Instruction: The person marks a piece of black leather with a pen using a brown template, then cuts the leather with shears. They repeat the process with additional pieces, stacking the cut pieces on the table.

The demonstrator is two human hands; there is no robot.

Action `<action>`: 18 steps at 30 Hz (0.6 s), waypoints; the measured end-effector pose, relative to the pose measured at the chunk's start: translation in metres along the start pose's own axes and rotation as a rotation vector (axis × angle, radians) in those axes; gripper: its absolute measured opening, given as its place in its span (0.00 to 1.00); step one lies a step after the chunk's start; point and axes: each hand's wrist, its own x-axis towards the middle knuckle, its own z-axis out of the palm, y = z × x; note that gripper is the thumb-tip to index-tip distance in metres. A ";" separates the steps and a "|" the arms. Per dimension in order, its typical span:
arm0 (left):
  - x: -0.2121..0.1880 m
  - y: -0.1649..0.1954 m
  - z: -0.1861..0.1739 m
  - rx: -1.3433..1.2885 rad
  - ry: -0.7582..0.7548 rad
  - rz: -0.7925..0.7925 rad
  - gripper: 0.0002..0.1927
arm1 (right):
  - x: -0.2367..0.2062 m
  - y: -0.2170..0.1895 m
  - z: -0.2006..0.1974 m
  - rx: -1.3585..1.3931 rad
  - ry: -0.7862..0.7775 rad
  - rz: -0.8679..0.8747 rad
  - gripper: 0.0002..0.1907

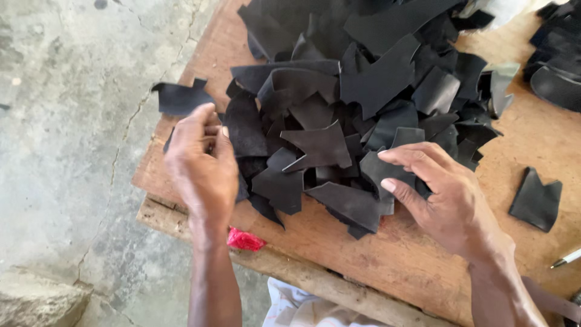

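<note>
A big heap of black cut leather pieces (363,91) covers the wooden table (417,254). My left hand (203,163) is at the heap's left edge and holds one black leather piece (180,98), which sticks out past the table's left side. My right hand (439,188) rests on the heap's near right part, fingers spread and pressing a black piece (378,169) with thumb and fingertips.
A single black leather piece (536,200) lies alone on the table at the right. A pen (566,259) lies near the right edge. More dark pieces (557,66) sit at the far right. A red scrap (245,240) is at the table's front edge. Cracked concrete floor (66,151) lies left.
</note>
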 end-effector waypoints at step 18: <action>-0.094 0.081 -0.006 -0.460 -0.208 0.274 0.14 | -0.013 -0.003 0.042 0.123 0.176 0.127 0.17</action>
